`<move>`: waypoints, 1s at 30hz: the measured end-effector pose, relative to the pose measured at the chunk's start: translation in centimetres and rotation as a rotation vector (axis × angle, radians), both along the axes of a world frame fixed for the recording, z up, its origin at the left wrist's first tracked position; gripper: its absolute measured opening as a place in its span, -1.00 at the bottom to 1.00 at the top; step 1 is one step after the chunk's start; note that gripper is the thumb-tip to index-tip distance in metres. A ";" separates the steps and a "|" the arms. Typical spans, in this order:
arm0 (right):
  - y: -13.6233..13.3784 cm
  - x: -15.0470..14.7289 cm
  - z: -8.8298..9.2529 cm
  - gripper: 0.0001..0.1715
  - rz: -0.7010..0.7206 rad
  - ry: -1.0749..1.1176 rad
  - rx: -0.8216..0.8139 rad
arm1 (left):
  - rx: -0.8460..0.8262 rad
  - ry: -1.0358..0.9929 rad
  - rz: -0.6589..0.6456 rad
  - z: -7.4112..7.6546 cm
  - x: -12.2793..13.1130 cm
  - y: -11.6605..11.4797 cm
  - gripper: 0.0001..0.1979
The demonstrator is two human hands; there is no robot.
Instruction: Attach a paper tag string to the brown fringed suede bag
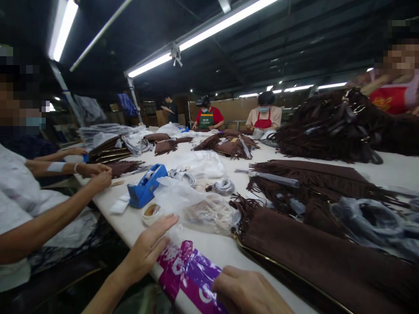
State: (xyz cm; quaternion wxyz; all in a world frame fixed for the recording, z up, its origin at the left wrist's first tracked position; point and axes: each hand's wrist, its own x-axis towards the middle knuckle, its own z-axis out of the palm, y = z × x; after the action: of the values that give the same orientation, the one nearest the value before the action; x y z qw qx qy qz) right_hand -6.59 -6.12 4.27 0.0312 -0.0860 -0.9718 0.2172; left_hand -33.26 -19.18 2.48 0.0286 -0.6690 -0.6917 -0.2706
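Note:
Near the table's front edge lies a shiny purple and magenta plastic packet [193, 272]. My left hand [147, 250] is at the packet's upper left corner, its fingers stretched out and a little apart. My right hand [250, 290] is at the packet's right side, with its fingers curled at the edge; what the fingertips hold is hidden. Just beyond my left hand are a roll of tape [151, 213] and a clear plastic bag of pale strings [212, 213]. A brown fringed bag with a gold zipper [314, 244] lies to the right of my right hand.
A blue tape dispenser [146, 185] stands beyond the tape roll. Coiled straps [223, 186] and more brown bags cover the white table [124, 218], with a tall heap [327, 126] at the back right. A person sits close on the left; others work across the table.

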 end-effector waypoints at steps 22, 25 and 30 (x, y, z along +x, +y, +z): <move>-2.3 -9.8 -2.7 -0.82 -0.249 0.049 0.188 | -0.385 0.134 0.179 -1.3 2.7 7.3 -0.51; -2.7 -11.2 -2.8 -0.61 -0.216 0.023 0.318 | -0.389 0.151 0.172 -1.3 2.6 7.3 -0.50; -2.1 -9.6 -3.7 -0.66 -0.199 0.022 0.337 | -0.396 0.157 0.186 -0.9 3.1 7.2 -0.50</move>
State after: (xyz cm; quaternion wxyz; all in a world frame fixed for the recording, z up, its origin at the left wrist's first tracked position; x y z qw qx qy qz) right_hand -16.23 -8.22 0.58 0.0772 -0.1729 -0.9807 0.0481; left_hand -30.11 -11.99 1.53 -0.0249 -0.6140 -0.7855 -0.0728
